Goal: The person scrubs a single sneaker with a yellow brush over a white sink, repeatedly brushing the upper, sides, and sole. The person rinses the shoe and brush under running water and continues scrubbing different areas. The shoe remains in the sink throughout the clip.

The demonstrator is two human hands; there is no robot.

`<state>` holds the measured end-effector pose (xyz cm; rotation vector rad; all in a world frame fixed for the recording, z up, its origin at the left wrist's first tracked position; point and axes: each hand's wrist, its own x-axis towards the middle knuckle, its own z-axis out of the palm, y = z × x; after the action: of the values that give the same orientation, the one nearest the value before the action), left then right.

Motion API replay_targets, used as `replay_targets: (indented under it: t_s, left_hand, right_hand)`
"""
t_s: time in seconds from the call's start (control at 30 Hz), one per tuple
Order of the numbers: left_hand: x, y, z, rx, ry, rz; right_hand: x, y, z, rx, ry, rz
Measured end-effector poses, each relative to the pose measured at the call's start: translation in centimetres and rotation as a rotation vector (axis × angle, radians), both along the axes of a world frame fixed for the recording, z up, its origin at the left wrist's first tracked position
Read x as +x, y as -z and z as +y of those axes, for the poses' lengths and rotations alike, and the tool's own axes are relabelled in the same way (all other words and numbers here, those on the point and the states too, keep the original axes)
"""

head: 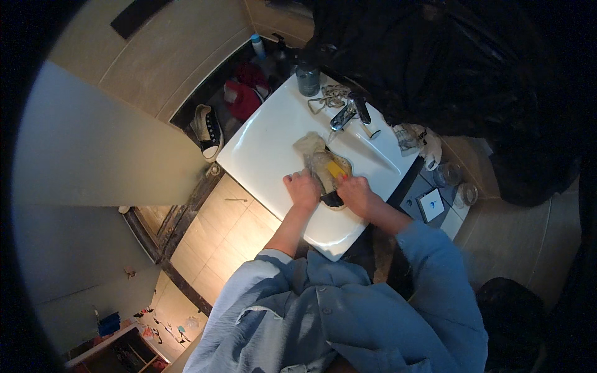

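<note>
In the white washbasin (261, 140) lies a dark canvas sneaker (332, 200) with a pale sole edge. Its beige lining and tongue (310, 143) are folded outward. My left hand (304, 189) grips the sneaker's left side. A yellow brush or scrubber (335, 169) is in my right hand (358, 195), pressed against the inside of the shoe. Its bristles are hidden. Just beyond the shoe stands the chrome tap (344, 115); whether water runs is unclear. Loose shoelaces (333, 95) lie heaped beside the tap.
A second black-and-white sneaker (208, 133) rests left of the basin, near red cloth items (242, 99). A dark bottle (308, 79) stands on the basin's back corner. At right are a white box (430, 205), glass jars (447, 175) and a crumpled plastic bag (429, 147).
</note>
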<state>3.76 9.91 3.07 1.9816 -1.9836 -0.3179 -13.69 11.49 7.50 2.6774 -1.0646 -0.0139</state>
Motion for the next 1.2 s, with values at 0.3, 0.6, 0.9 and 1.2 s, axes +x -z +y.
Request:
replay_targets:
  t_s: [0.3, 0.6, 0.9, 1.2]
  left_hand:
    - [0.5, -0.8, 0.1, -0.045, -0.067, -0.013]
    - [0.7, 0.0, -0.4, -0.040, -0.049, -0.029]
    - [-0.2, 0.5, -3.9, 0.062, -0.139, -0.073]
    - [-0.9, 0.7, -4.7, 0.149, -0.152, -0.097]
  right_hand:
    - [2.5, -2.8, -1.2, 0.430, 0.204, -0.176]
    - [3.9, 2.2, -3.9, 0.058, 0.116, -0.036]
    - [3.4, 5.1, -8.4, 0.131, 0.345, -0.218]
    - [-0.6, -0.7, -2.4, 0.476, 0.266, -0.031]
